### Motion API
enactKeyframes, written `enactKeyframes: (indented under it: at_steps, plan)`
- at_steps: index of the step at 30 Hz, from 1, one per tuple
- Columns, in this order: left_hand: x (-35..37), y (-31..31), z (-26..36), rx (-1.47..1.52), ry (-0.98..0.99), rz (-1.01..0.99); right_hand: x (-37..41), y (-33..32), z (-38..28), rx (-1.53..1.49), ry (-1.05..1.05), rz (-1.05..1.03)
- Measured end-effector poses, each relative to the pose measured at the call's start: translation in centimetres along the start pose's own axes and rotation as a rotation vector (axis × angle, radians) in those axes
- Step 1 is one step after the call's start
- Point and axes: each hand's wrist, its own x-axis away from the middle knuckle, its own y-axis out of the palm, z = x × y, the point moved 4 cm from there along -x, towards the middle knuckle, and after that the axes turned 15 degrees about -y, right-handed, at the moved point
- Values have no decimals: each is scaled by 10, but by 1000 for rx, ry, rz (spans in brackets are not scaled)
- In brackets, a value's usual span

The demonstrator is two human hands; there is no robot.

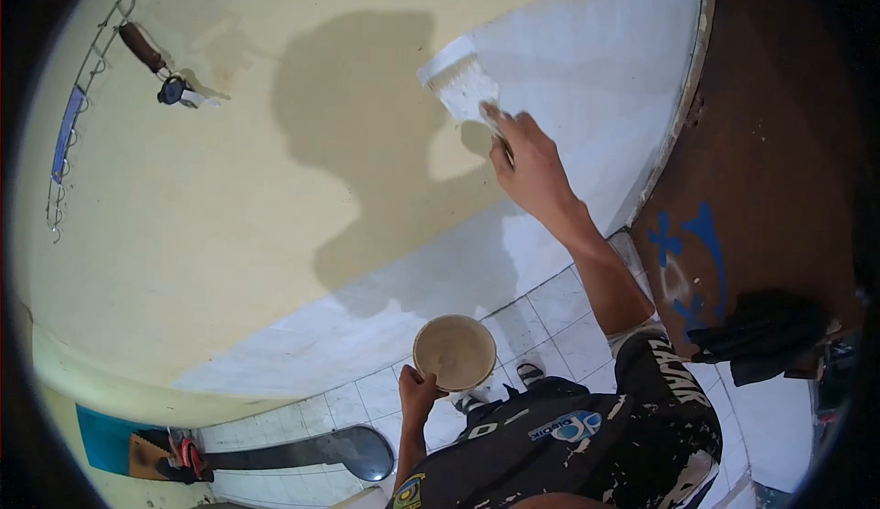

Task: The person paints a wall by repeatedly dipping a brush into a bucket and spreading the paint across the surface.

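Observation:
My right hand (530,162) is closed round the handle of a wide paintbrush (469,93). Its bristles press against the cream wall (229,261), at the border of a freshly whitened area (587,60). White paint coats the brush up near the handle. Lower down, my left hand (418,392) grips the rim of a round paint bucket (455,351), thumb over the edge. The bucket's inside looks pale and beige, held in front of my body above the tiled floor. A shadow of my head and arm falls across the unpainted wall.
A wire hook rack (66,138) hangs on the wall at left, with a brown-handled item (142,48) and keys beside it. At right stands a brown door (770,142) with blue marks and a dark cloth (765,335). A long dark object (302,452) lies along the floor.

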Motion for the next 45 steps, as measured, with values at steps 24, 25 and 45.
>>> enactKeyframes:
  at_steps: [24,25,45]
  plan:
    - [-16,3,21,-147,23,-19,170,64,53,119,376,-479]
    - [-27,2,9,-131,37,-27,170,62,55,123,377,-477]
    - [-7,2,22,-167,62,-28,45,39,36,186,-13,-149]
